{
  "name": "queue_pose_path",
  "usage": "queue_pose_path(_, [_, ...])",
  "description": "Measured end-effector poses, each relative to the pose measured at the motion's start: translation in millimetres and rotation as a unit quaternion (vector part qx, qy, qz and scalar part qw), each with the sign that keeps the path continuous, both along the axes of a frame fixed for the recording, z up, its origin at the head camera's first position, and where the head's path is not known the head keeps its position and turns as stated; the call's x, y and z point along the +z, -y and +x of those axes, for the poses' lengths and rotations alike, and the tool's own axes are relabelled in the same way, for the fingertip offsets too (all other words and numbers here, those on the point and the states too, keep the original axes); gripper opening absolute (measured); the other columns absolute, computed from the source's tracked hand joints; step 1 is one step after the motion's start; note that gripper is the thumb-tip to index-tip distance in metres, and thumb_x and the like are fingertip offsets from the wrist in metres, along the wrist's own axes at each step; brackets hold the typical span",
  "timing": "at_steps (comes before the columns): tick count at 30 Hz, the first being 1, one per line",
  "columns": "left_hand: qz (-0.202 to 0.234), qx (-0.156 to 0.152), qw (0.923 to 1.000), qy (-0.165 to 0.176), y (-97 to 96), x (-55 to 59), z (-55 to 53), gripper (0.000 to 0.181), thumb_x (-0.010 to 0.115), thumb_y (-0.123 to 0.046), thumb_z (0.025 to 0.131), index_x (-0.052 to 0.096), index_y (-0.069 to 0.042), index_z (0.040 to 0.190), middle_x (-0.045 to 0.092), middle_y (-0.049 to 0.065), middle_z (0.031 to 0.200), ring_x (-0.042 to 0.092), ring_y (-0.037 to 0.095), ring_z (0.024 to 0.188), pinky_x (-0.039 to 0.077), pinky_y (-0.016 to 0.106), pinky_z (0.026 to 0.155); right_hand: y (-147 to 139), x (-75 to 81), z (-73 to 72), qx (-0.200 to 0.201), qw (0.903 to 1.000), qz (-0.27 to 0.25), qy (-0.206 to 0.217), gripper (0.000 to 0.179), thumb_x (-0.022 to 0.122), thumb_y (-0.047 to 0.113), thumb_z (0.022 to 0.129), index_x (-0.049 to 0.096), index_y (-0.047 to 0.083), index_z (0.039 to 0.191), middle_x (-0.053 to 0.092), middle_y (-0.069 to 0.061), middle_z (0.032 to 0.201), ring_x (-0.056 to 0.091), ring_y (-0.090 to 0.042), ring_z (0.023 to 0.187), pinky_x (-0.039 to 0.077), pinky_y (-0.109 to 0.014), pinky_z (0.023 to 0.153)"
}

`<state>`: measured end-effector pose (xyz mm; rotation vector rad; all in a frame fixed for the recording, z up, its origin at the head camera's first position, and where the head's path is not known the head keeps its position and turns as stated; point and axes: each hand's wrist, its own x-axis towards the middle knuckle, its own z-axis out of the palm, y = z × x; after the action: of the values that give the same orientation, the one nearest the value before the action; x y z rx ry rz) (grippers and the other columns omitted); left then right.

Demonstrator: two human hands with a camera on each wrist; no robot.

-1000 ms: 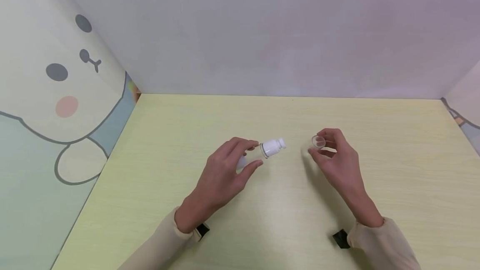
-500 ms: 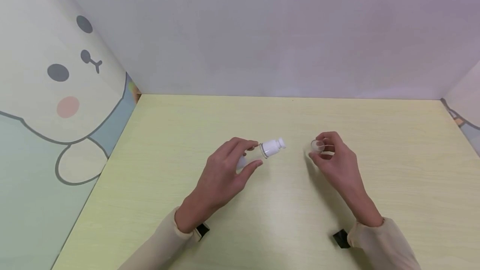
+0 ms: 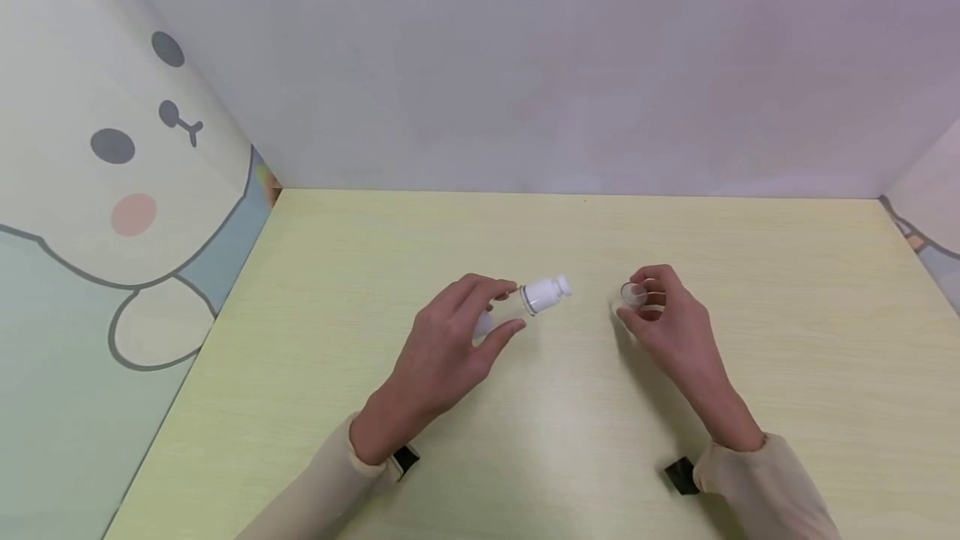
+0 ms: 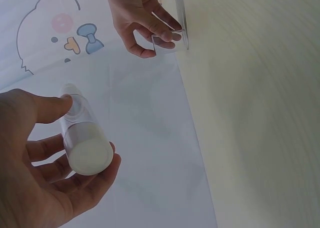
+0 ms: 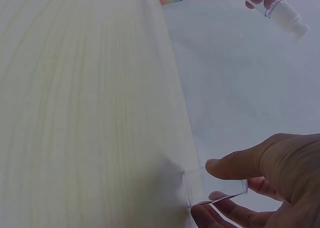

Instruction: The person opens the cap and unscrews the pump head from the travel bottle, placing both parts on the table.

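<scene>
A clear pump bottle with a white neck and nozzle (image 3: 542, 295) is held by my left hand (image 3: 450, 340), between thumb and fingers. It lies tilted, nozzle pointing right and away from me. The left wrist view shows the bottle's round whitish base (image 4: 91, 155). To the right, my right hand (image 3: 678, 327) pinches a clear, cup-shaped cap (image 5: 200, 185) between thumb and fingertips. The cap is apart from the bottle, across a gap. It is close to the tabletop; whether it touches cannot be told. Fingers hide part of the bottle's body.
The pale wooden table (image 3: 390, 240) extends around both hands. A plain whitish wall covering (image 3: 555, 65) rises behind its far edge. Printed cartoon panels (image 3: 135, 273) stand at the sides. Small black pieces (image 3: 681, 476) show at both sleeve cuffs.
My right hand has come down slightly toward me with the cap, which has turned a little. My left hand and the bottle have stayed in place.
</scene>
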<state>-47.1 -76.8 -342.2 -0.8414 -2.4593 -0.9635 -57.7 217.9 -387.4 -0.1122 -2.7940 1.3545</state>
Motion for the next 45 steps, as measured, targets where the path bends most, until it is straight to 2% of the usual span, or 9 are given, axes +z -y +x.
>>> queue_pose_path(8, [-0.001, 0.003, 1.0000, 0.002, 0.2, 0.7, 1.0, 0.035, 0.084, -0.019, 0.090, 0.069, -0.009, 0.120, 0.071, 0.001, 0.111, 0.069, 0.014, 0.091, 0.060, 0.026, 0.075, 0.7, 1.4, -0.3, 0.002, 0.9996, 0.029, -0.001, 0.054, 0.075, 0.004, 0.091, 0.047, 0.000, 0.137, 0.060, -0.023, 0.132, 0.062, -0.042, 0.117, 0.055, -0.050, 0.097])
queue_pose_path(13, [0.006, 0.002, 1.0000, 0.003, -0.4, 0.1, 1.4, 0.036, 0.084, -0.018, 0.089, 0.069, -0.009, 0.120, 0.071, 0.002, 0.111, 0.070, 0.015, 0.091, 0.060, 0.026, 0.075, 4.4, 7.9, 2.7, -0.022, 0.9989, 0.029, -0.029, 0.055, 0.075, 0.007, 0.091, 0.050, -0.003, 0.139, 0.059, -0.024, 0.136, 0.057, -0.045, 0.123, 0.048, -0.058, 0.101])
queue_pose_path(19, [0.027, 0.004, 0.9996, 0.007, -2.6, -2.0, 1.7, 0.037, 0.085, -0.018, 0.089, 0.069, -0.007, 0.120, 0.071, 0.004, 0.110, 0.070, 0.017, 0.089, 0.061, 0.027, 0.075, 14.3, 20.7, 11.3, -0.042, 0.9957, 0.019, -0.081, 0.048, 0.074, 0.004, 0.092, 0.055, 0.001, 0.136, 0.061, -0.018, 0.135, 0.056, -0.038, 0.123, 0.047, -0.050, 0.102])
queue_pose_path(23, [0.035, 0.010, 0.9993, 0.009, -3.8, -2.7, 1.5, 0.037, 0.085, -0.018, 0.089, 0.069, -0.007, 0.120, 0.071, 0.004, 0.109, 0.070, 0.018, 0.089, 0.061, 0.027, 0.074, 22.8, 27.1, 17.1, -0.047, 0.9919, 0.011, -0.118, 0.045, 0.075, 0.004, 0.092, 0.057, 0.005, 0.133, 0.065, -0.008, 0.130, 0.058, -0.024, 0.118, 0.047, -0.028, 0.099])
queue_pose_path(27, [0.044, 0.011, 0.9989, 0.014, -4.8, -3.3, 1.7, 0.037, 0.085, -0.019, 0.089, 0.069, -0.006, 0.119, 0.071, 0.006, 0.109, 0.069, 0.018, 0.089, 0.060, 0.028, 0.072, 33.0, 30.0, 21.1, -0.017, 0.9868, -0.063, -0.148, 0.040, 0.074, 0.001, 0.094, 0.059, 0.005, 0.130, 0.064, -0.002, 0.124, 0.059, -0.013, 0.112, 0.048, -0.012, 0.096])
queue_pose_path(30, [0.046, 0.009, 0.9987, 0.019, -5.8, -3.5, 2.2, 0.036, 0.085, -0.019, 0.089, 0.068, -0.008, 0.119, 0.070, 0.005, 0.109, 0.069, 0.018, 0.089, 0.060, 0.027, 0.073, 42.1, 30.7, 23.3, 0.023, 0.9734, -0.162, -0.160, 0.037, 0.071, -0.004, 0.094, 0.060, 0.002, 0.129, 0.063, -0.005, 0.123, 0.061, -0.014, 0.113, 0.052, -0.014, 0.096])
queue_pose_path(35, [0.038, 0.005, 0.9990, 0.024, -7.9, -4.8, 3.0, 0.037, 0.085, -0.020, 0.089, 0.066, -0.010, 0.119, 0.070, 0.003, 0.111, 0.069, 0.016, 0.091, 0.060, 0.026, 0.075, 56.0, 29.2, 27.5, 0.088, 0.9292, -0.315, -0.172, 0.038, 0.065, -0.013, 0.094, 0.055, -0.007, 0.131, 0.064, -0.009, 0.126, 0.066, -0.020, 0.114, 0.057, -0.021, 0.095])
queue_pose_path(40, [0.032, 0.001, 0.9991, 0.027, -9.7, -5.2, 4.6, 0.036, 0.084, -0.020, 0.090, 0.065, -0.010, 0.118, 0.068, 0.002, 0.110, 0.069, 0.014, 0.091, 0.059, 0.025, 0.072, 65.5, 27.1, 28.4, 0.142, 0.8912, -0.389, -0.184, 0.041, 0.060, -0.016, 0.096, 0.045, -0.015, 0.134, 0.063, -0.008, 0.129, 0.068, -0.020, 0.118, 0.059, -0.028, 0.098])
queue_pose_path(45, [0.033, -0.004, 0.9988, 0.035, -10.6, -6.3, 6.2, 0.036, 0.084, -0.019, 0.090, 0.063, -0.008, 0.118, 0.067, 0.003, 0.110, 0.071, 0.016, 0.092, 0.059, 0.025, 0.072, 74.3, 28.9, 31.2, 0.132, 0.8902, -0.403, -0.166, 0.044, 0.060, -0.017, 0.096, 0.044, -0.014, 0.136, 0.060, -0.005, 0.130, 0.067, -0.017, 0.121, 0.058, -0.027, 0.099])
